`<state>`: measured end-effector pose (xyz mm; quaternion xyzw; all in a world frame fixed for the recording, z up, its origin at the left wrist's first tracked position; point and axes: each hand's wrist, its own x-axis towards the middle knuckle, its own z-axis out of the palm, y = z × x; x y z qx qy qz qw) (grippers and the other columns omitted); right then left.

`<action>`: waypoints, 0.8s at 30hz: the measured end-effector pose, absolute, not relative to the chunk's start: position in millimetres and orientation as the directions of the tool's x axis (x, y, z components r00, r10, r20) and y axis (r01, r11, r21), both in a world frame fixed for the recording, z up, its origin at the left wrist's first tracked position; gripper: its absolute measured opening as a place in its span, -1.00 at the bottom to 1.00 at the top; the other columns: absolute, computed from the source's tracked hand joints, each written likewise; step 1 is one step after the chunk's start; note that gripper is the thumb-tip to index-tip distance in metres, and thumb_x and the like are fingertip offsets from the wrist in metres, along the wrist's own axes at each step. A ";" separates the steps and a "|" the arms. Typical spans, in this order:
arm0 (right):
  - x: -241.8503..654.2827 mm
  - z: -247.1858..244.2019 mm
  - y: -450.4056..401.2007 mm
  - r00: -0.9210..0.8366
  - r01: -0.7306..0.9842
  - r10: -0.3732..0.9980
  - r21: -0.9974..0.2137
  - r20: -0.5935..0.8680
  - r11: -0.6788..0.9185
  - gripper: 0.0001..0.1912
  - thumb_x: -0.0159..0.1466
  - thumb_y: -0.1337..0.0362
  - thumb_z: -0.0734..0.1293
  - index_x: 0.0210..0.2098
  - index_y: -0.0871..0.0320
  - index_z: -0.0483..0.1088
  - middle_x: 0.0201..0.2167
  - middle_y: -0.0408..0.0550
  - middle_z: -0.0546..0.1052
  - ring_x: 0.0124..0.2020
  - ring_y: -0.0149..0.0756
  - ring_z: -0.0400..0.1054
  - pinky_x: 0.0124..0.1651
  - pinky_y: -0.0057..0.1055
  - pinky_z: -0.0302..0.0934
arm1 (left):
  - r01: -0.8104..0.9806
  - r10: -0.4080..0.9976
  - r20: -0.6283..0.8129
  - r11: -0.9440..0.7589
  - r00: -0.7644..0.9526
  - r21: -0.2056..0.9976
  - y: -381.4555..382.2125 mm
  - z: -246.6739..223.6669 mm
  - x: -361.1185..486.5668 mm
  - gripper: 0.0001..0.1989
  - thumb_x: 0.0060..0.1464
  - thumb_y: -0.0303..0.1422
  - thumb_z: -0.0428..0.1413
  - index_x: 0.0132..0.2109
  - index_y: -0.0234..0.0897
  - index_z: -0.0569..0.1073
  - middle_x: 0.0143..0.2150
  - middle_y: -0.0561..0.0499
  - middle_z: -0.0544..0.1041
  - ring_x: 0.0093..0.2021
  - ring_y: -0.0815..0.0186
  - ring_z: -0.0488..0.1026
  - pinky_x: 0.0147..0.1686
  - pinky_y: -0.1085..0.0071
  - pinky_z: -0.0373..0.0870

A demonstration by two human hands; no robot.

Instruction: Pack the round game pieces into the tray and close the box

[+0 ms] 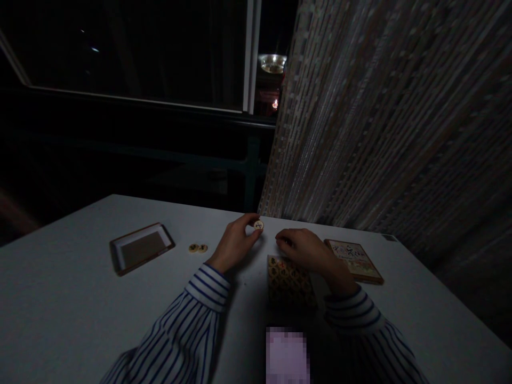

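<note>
My left hand (235,240) pinches a round Chinese chess piece (258,226) between thumb and fingers, its marked face toward me, above the far part of the table. My right hand (304,249) has its fingers curled in and closed over the far right side of a box. Whether anything sits in those fingers is hidden. Rows of round chess pieces (285,273) fill this box, some with dark marks and one with a red mark. To the left of my left hand, two chess pieces (198,248) lie side by side on the tabletop.
On the left of the white table (72,298) lies a shallow rectangular tray (144,249) with a brown rim. A flat printed box lid (355,261) rests to the right, beyond my right wrist. A bead curtain (344,106) hangs at the far right edge, beside a dark window (132,53).
</note>
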<state>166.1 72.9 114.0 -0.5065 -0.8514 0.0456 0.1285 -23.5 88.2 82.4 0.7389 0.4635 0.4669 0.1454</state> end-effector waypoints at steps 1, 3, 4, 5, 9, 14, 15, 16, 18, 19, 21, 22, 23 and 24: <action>167.1 113.0 73.0 -0.444 0.849 0.876 -0.223 0.190 0.479 -0.72 0.24 0.25 0.13 -0.22 0.13 0.44 -0.28 -0.04 0.53 -0.25 -0.29 0.38 -0.21 -0.44 0.12 | 0.546 0.817 0.557 -0.537 0.147 0.644 86.9 82.8 -21.9 -0.70 0.03 -0.35 0.06 -0.06 -0.29 0.38 -0.14 -0.04 0.50 -0.13 0.29 0.42 -0.09 0.35 0.32; 168.8 111.4 73.7 -0.414 0.844 0.879 -0.263 0.235 0.468 -0.73 0.23 0.26 0.13 -0.25 0.13 0.44 -0.32 -0.06 0.54 -0.28 -0.31 0.38 -0.24 -0.45 0.12 | 0.535 0.809 0.562 -0.556 0.174 0.636 84.5 82.9 -18.3 -0.70 0.03 -0.36 0.06 -0.05 -0.30 0.38 -0.13 -0.04 0.50 -0.12 0.30 0.41 -0.07 0.37 0.32; 169.4 110.7 74.3 -0.399 0.836 0.880 -0.291 0.257 0.465 -0.74 0.23 0.26 0.13 -0.27 0.13 0.44 -0.34 -0.07 0.54 -0.30 -0.31 0.38 -0.25 -0.45 0.12 | 0.529 0.805 0.563 -0.565 0.186 0.633 83.4 82.7 -16.4 -0.70 0.03 -0.36 0.06 -0.05 -0.30 0.38 -0.13 -0.04 0.50 -0.11 0.30 0.41 -0.07 0.37 0.32; 169.9 110.3 74.8 -0.385 0.826 0.881 -0.324 0.277 0.462 -0.74 0.23 0.26 0.14 -0.28 0.13 0.44 -0.36 -0.08 0.54 -0.32 -0.32 0.38 -0.27 -0.46 0.12 | 0.525 0.802 0.564 -0.572 0.198 0.630 82.5 82.3 -14.5 -0.70 0.03 -0.36 0.06 -0.05 -0.30 0.38 -0.13 -0.04 0.49 -0.11 0.30 0.41 -0.07 0.37 0.32; 171.5 109.5 77.4 -0.334 0.755 0.884 -0.468 0.328 0.459 -0.78 0.20 0.26 0.18 -0.30 0.15 0.44 -0.41 -0.11 0.53 -0.37 -0.35 0.37 -0.31 -0.47 0.14 | 0.513 0.792 0.560 -0.596 0.244 0.618 79.5 80.6 -7.4 -0.70 0.04 -0.35 0.06 -0.04 -0.30 0.37 -0.12 -0.06 0.49 -0.11 0.28 0.42 -0.06 0.35 0.32; 173.9 109.3 80.4 -0.300 0.667 0.907 -0.614 0.297 0.422 -0.80 0.16 0.26 0.22 -0.34 0.20 0.45 -0.41 -0.09 0.53 -0.37 -0.35 0.38 -0.32 -0.47 0.17 | 0.507 0.785 0.553 -0.609 0.279 0.610 76.2 80.7 -2.8 -0.70 0.04 -0.34 0.07 -0.05 -0.31 0.38 -0.12 -0.07 0.50 -0.11 0.27 0.42 -0.06 0.33 0.32; 174.3 109.1 80.7 -0.303 0.653 0.910 -0.633 0.283 0.415 -0.79 0.16 0.25 0.22 -0.34 0.20 0.45 -0.41 -0.08 0.53 -0.36 -0.34 0.38 -0.32 -0.47 0.18 | 0.504 0.785 0.552 -0.610 0.281 0.612 75.6 80.9 -2.4 -0.70 0.04 -0.33 0.07 -0.05 -0.30 0.38 -0.12 -0.07 0.50 -0.12 0.27 0.43 -0.07 0.33 0.33; 174.6 108.9 81.0 -0.309 0.640 0.911 -0.649 0.271 0.411 -0.79 0.16 0.25 0.22 -0.34 0.20 0.45 -0.40 -0.08 0.53 -0.36 -0.34 0.38 -0.31 -0.46 0.19 | 0.501 0.785 0.552 -0.611 0.282 0.613 75.1 81.1 -2.2 -0.70 0.04 -0.33 0.07 -0.05 -0.30 0.38 -0.12 -0.06 0.50 -0.12 0.27 0.43 -0.07 0.33 0.33; 174.6 108.0 81.3 -0.323 0.613 0.911 -0.676 0.256 0.408 -0.79 0.16 0.24 0.22 -0.33 0.20 0.45 -0.39 -0.07 0.54 -0.34 -0.33 0.39 -0.29 -0.45 0.20 | 0.495 0.780 0.555 -0.618 0.290 0.610 74.5 81.1 -1.6 -0.70 0.04 -0.33 0.08 -0.06 -0.30 0.38 -0.13 -0.06 0.50 -0.12 0.27 0.43 -0.08 0.34 0.33; 174.4 107.3 81.5 -0.330 0.600 0.910 -0.688 0.251 0.408 -0.79 0.16 0.24 0.23 -0.33 0.20 0.45 -0.39 -0.07 0.54 -0.33 -0.33 0.40 -0.29 -0.45 0.21 | 0.493 0.775 0.560 -0.624 0.293 0.607 74.5 80.9 -1.3 -0.70 0.04 -0.33 0.08 -0.06 -0.30 0.38 -0.13 -0.06 0.50 -0.12 0.28 0.42 -0.08 0.35 0.33; 173.6 105.8 82.3 -0.335 0.578 0.908 -0.707 0.250 0.408 -0.78 0.15 0.23 0.23 -0.32 0.21 0.45 -0.39 -0.07 0.54 -0.33 -0.33 0.40 -0.28 -0.45 0.21 | 0.489 0.768 0.569 -0.633 0.296 0.600 74.6 80.3 -0.5 -0.71 0.04 -0.34 0.08 -0.06 -0.31 0.38 -0.14 -0.05 0.50 -0.13 0.29 0.42 -0.09 0.37 0.33; 173.1 105.0 82.7 -0.332 0.570 0.910 -0.716 0.249 0.404 -0.78 0.15 0.23 0.24 -0.31 0.21 0.45 -0.40 -0.07 0.54 -0.34 -0.33 0.41 -0.29 -0.45 0.22 | 0.488 0.765 0.571 -0.636 0.296 0.599 74.7 79.9 0.0 -0.71 0.04 -0.34 0.08 -0.06 -0.30 0.38 -0.15 -0.05 0.50 -0.13 0.29 0.43 -0.09 0.37 0.33; 172.6 104.4 83.2 -0.328 0.562 0.912 -0.725 0.246 0.398 -0.78 0.15 0.23 0.24 -0.30 0.21 0.44 -0.41 -0.07 0.54 -0.35 -0.33 0.41 -0.30 -0.45 0.22 | 0.487 0.764 0.573 -0.637 0.295 0.598 74.8 79.6 0.4 -0.71 0.04 -0.34 0.08 -0.07 -0.29 0.38 -0.15 -0.04 0.50 -0.14 0.29 0.43 -0.09 0.37 0.34; 172.2 104.0 83.6 -0.325 0.552 0.915 -0.737 0.241 0.390 -0.78 0.14 0.24 0.25 -0.29 0.22 0.44 -0.42 -0.08 0.54 -0.35 -0.33 0.41 -0.30 -0.46 0.23 | 0.487 0.764 0.574 -0.637 0.295 0.597 74.9 79.4 0.8 -0.72 0.04 -0.34 0.08 -0.07 -0.28 0.38 -0.16 -0.03 0.50 -0.14 0.29 0.43 -0.10 0.36 0.34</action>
